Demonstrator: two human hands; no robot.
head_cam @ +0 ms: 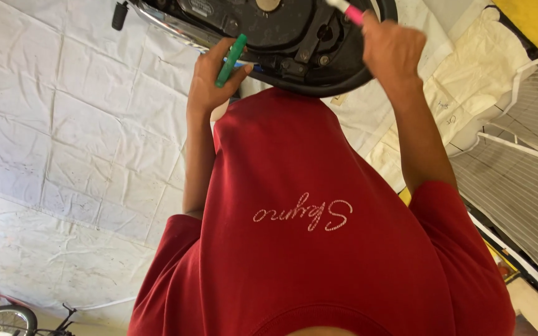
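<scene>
A white tarp (63,124) is spread below. A green tool (230,60) is pinched in the left hand (210,81) — held spare — while a pink tool (351,11) is gripped by the right hand (390,50) against the black machine (281,37).

Bright, even daylight — strongest at the left edge, where glare washes out the white sheet (63,124). Shadows are soft; the upper corners bend slightly — focus mostly sharp.

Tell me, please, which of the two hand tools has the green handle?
The tool in the left hand has the green handle. The tool in the right hand has a pink handle.
</scene>
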